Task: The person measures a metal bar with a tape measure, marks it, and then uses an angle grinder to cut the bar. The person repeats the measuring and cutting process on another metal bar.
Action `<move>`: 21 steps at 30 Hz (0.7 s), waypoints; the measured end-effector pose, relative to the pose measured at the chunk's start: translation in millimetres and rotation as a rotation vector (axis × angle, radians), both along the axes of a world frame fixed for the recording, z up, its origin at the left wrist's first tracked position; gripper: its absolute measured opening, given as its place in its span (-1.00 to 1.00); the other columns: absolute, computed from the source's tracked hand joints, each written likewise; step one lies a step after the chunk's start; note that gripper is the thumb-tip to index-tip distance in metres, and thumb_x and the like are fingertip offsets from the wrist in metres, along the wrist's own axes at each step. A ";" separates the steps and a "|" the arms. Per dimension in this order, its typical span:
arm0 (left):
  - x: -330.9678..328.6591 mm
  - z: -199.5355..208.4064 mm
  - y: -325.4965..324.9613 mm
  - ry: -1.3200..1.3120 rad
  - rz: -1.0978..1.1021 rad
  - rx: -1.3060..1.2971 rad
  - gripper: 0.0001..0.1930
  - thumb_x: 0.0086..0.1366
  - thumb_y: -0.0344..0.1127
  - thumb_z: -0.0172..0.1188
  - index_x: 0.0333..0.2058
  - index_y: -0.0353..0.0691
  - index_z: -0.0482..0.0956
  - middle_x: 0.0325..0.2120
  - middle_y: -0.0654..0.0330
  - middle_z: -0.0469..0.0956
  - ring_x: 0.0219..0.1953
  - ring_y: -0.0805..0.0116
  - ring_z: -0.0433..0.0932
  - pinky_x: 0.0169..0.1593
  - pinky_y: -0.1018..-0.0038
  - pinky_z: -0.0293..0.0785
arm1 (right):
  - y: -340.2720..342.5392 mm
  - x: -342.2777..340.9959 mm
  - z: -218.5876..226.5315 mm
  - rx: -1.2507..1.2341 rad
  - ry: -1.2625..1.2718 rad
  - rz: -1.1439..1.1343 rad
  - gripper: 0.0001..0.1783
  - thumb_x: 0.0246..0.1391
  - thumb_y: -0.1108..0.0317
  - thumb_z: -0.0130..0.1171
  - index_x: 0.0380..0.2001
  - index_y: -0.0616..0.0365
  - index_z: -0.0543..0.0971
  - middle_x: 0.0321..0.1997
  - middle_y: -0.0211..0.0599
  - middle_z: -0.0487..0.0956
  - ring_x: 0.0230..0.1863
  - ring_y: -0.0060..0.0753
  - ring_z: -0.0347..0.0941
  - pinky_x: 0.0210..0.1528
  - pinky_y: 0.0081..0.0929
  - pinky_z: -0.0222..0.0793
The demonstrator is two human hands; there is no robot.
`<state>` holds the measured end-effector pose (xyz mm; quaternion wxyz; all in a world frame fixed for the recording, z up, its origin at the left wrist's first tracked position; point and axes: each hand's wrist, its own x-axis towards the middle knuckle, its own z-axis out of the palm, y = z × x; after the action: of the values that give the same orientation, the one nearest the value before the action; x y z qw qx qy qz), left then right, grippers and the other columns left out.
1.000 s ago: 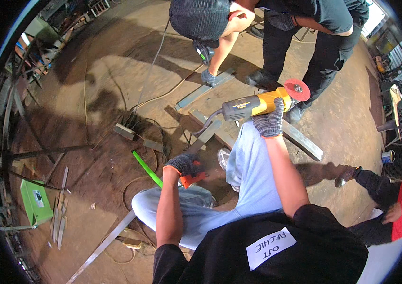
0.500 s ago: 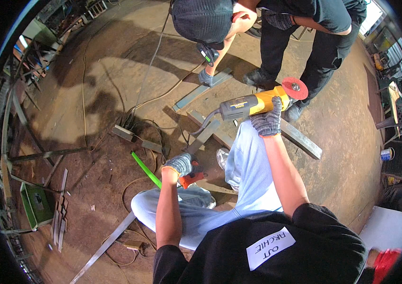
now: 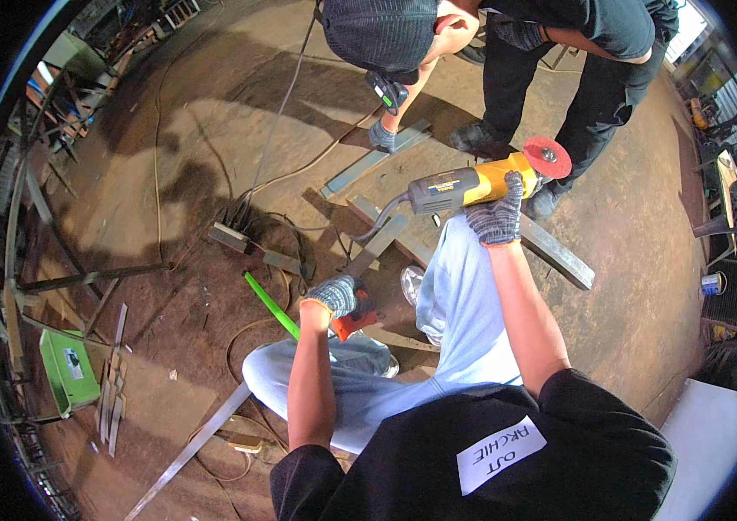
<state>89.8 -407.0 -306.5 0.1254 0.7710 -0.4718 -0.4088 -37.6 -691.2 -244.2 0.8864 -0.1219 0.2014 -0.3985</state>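
My right hand (image 3: 497, 215), in a grey knitted glove, is wrapped round the yellow and grey body of an angle grinder (image 3: 464, 186). Its red disc (image 3: 547, 157) faces up at the far right end, and the cord leaves the grey end. My left hand (image 3: 334, 297), gloved alike, is curled low in front of my left knee. Beside its fingers shows an orange-red piece (image 3: 354, 324) with a dark part; what the fingers grip is hidden. A flat grey metal piece (image 3: 379, 245) runs from that hand toward other bars.
A co-worker in a dark cap (image 3: 379, 36) bends over opposite, a gloved hand (image 3: 382, 137) at a metal bar (image 3: 360, 170). A thick metal bar (image 3: 558, 253) lies near the grinder. Cables (image 3: 295, 178) cross the floor. A green strip (image 3: 270, 304) and green bin (image 3: 71, 372) are left.
The whole view has shifted slightly, showing more of the green bin at left. The red shape at lower right has left the view. Both hands keep nearly the same pose.
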 end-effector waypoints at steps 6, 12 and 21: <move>-0.5 -6.0 1.4 -0.028 0.034 -0.036 -0.72 -0.05 -0.16 0.16 -0.35 -0.14 0.59 -0.46 0.02 0.56 -0.41 0.06 0.55 -0.35 0.30 0.44 | 0.9 -0.3 0.1 -0.034 0.001 0.033 -0.35 -0.25 0.08 0.31 -0.07 0.02 0.30 -0.14 -0.24 0.43 -0.10 -0.19 0.38 0.03 -0.13 0.30; 0.5 1.5 -2.4 0.046 0.019 0.034 -0.60 -0.03 -0.01 0.23 -0.32 -0.19 0.55 -0.45 0.00 0.56 -0.41 0.08 0.55 -0.34 0.29 0.44 | -0.5 -2.3 -1.2 -0.018 -0.015 0.045 -0.35 -0.25 0.09 0.33 -0.08 0.05 0.32 -0.16 -0.26 0.45 -0.11 -0.19 0.39 0.05 -0.14 0.30; 1.4 -24.0 4.7 -0.054 0.017 -0.024 -0.56 -0.05 0.03 0.24 -0.29 -0.17 0.55 -0.43 0.00 0.56 -0.39 0.09 0.56 -0.33 0.28 0.44 | -4.1 -0.2 -7.1 -0.028 -0.018 0.039 -0.39 -0.22 0.09 0.30 -0.09 0.01 0.32 -0.14 -0.29 0.44 -0.09 -0.22 0.38 0.04 -0.16 0.30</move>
<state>91.2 -402.3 -330.5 0.1256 0.7842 -0.4732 -0.3811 -37.8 -695.3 -251.3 0.8941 -0.1344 0.1854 -0.3848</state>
